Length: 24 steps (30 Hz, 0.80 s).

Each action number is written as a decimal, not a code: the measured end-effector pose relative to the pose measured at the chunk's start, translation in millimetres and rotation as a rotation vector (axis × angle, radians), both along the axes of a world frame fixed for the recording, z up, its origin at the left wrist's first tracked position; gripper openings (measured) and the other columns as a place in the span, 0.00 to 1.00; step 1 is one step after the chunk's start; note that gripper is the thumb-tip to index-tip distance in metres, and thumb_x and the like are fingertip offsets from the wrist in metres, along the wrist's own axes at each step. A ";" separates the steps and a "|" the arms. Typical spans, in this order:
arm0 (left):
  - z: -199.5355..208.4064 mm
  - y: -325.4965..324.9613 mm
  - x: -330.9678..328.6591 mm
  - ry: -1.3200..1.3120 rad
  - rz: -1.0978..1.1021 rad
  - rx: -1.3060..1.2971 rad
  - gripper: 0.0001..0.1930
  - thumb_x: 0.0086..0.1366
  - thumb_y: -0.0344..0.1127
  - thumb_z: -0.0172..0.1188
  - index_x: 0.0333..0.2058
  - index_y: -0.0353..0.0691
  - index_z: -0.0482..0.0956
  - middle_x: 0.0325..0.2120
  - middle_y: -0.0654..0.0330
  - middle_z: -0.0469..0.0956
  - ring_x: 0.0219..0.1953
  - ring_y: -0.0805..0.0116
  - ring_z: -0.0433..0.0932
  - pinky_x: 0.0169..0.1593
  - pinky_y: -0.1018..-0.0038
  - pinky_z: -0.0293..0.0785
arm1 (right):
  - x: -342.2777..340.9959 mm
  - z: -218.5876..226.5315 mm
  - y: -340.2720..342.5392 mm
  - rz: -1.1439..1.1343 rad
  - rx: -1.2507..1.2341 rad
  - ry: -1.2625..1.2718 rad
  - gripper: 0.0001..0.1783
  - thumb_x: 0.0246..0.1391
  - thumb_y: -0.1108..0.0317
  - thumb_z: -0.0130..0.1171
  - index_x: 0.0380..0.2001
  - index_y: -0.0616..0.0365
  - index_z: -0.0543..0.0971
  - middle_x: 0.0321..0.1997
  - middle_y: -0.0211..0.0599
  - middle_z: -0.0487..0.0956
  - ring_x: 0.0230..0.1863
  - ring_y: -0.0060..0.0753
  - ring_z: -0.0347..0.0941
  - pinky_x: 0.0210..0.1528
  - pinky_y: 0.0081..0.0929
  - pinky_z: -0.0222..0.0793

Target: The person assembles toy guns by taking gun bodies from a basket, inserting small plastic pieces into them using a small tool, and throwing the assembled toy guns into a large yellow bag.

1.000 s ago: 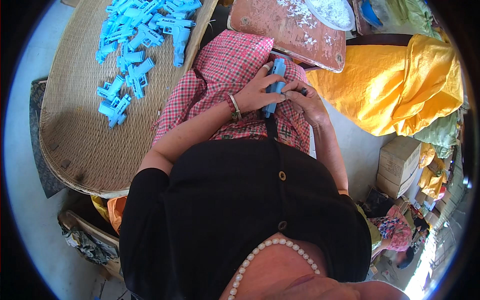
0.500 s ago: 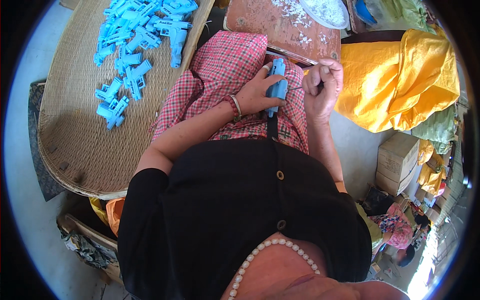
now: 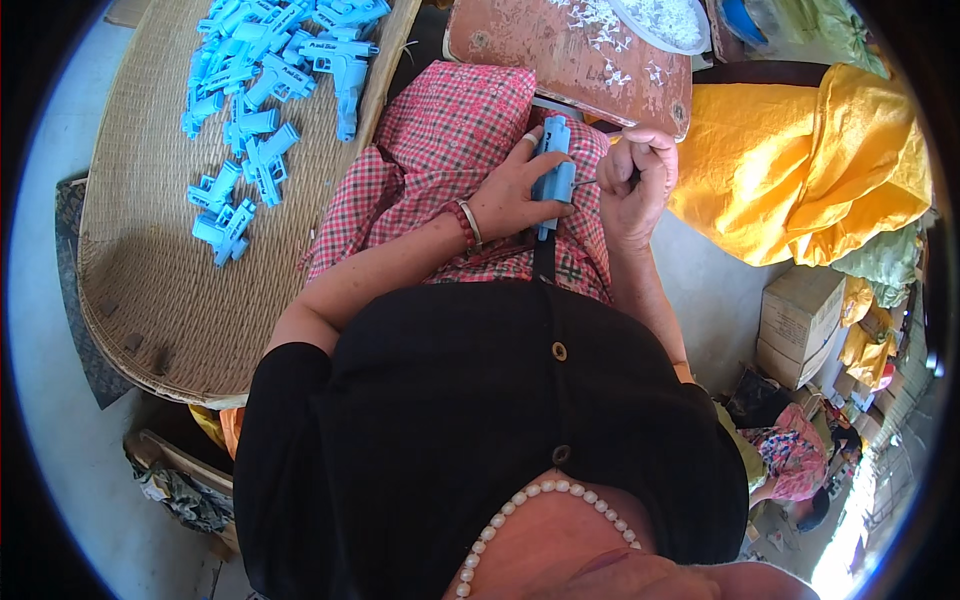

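Over my lap, my left hand (image 3: 508, 196) is closed around a light blue toy gun (image 3: 553, 182), thumb and fingers gripping its sides. My right hand (image 3: 638, 185) is curled into a fist just to the right of it. From that fist a thin dark metal shaft (image 3: 587, 182) sticks out, its tip at the toy gun's right side. The handle of this tool is hidden inside my fingers, so its exact kind does not show. Red-and-white checked cloth (image 3: 440, 190) covers my lap under both hands.
On the left, a large woven tray (image 3: 150, 230) bears a heap of blue toy guns (image 3: 265, 75). Ahead stands a worn wooden board (image 3: 520, 45) with small white parts and a white bowl (image 3: 660, 20). Yellow fabric (image 3: 790, 160), a cardboard box (image 3: 800, 315) and another person (image 3: 790, 455) are at right.
My right hand has come slightly closer to the toy gun, and less of the thin shaft shows. My left hand keeps its hold. The whole view has shifted a little.
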<state>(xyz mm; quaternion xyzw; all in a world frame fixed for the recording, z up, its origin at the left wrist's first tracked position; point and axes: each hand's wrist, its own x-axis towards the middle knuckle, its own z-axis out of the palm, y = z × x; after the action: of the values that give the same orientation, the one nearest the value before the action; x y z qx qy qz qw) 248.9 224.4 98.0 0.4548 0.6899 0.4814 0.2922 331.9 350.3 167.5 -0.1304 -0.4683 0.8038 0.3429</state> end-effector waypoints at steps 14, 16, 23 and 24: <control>18.5 -17.1 -23.3 0.151 -0.014 0.137 0.29 0.52 0.43 0.64 0.51 0.40 0.68 0.51 0.40 0.65 0.54 0.46 0.66 0.54 0.63 0.66 | 10.9 12.3 7.6 0.071 0.370 -0.361 0.09 0.56 0.74 0.46 0.36 0.61 0.76 0.19 0.27 0.70 0.18 0.15 0.61 0.19 0.16 0.56; 31.4 -20.5 -55.3 0.049 0.144 0.233 0.17 0.57 0.35 0.60 0.44 0.36 0.73 0.41 0.50 0.74 0.46 0.58 0.74 0.49 0.69 0.70 | 11.8 -6.7 1.1 0.064 0.960 -0.548 0.13 0.54 0.72 0.52 0.43 0.60 0.75 0.29 0.36 0.77 0.27 0.23 0.71 0.30 0.20 0.68; -83.5 -39.1 -255.6 0.656 0.616 0.033 0.12 0.57 0.32 0.52 0.40 0.39 0.77 0.40 0.48 0.76 0.45 0.48 0.72 0.52 0.60 0.65 | 41.1 -3.6 2.4 0.172 0.696 -0.928 0.25 0.45 0.72 0.59 0.50 0.56 0.69 0.33 0.39 0.74 0.32 0.21 0.71 0.36 0.21 0.68; -105.9 -51.8 -276.6 0.822 0.601 -0.225 0.17 0.58 0.39 0.55 0.44 0.38 0.75 0.44 0.46 0.74 0.49 0.46 0.70 0.54 0.57 0.63 | 48.8 2.0 13.7 0.098 0.704 -0.939 0.25 0.45 0.72 0.59 0.50 0.56 0.69 0.33 0.39 0.74 0.32 0.21 0.71 0.36 0.21 0.68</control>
<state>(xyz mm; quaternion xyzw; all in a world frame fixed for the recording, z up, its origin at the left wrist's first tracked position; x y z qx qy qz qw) -27.7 172.6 -7.8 0.3540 0.8953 0.2485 -0.1066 380.7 364.0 169.5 -0.3287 -0.8143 0.4710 0.0841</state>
